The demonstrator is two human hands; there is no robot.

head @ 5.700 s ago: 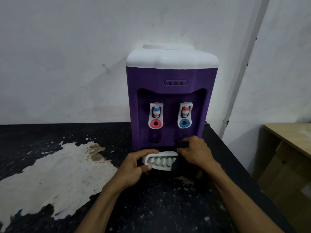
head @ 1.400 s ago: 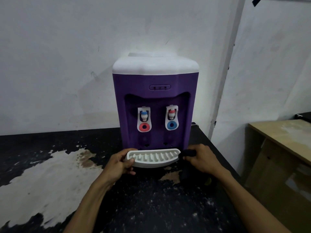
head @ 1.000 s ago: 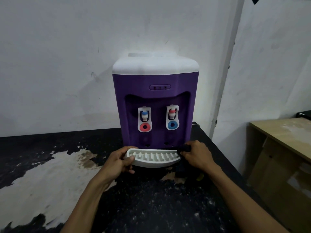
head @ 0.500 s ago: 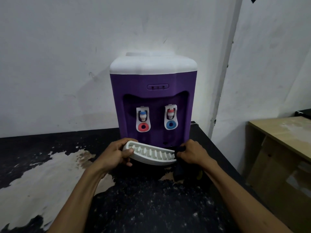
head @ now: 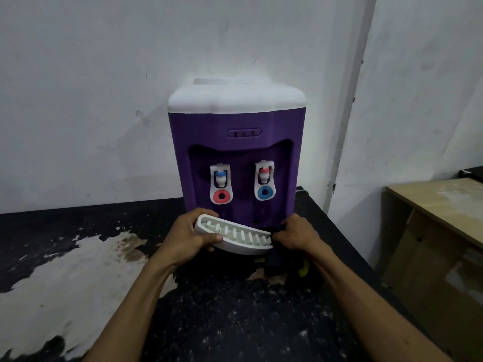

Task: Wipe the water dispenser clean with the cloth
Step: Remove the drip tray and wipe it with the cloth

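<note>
A purple water dispenser (head: 235,142) with a white top and two taps stands on a black table against the wall. In front of its base I hold the white slotted drip tray (head: 235,237), tilted with its left end up. My left hand (head: 187,237) grips the tray's left end. My right hand (head: 298,235) is at the tray's right end, closed on a dark cloth (head: 277,259) that hangs down under the hand. Part of the cloth is hidden by my right hand and the tray.
The black table (head: 235,317) has a large worn pale patch (head: 65,278) on its left. A white wall is behind. To the right stands a lower wooden desk (head: 439,202), with a gap between it and the table's right edge.
The tray went from level to tilted, its left end raised by my left hand. My right hand with the cloth has stayed at the tray's right end.
</note>
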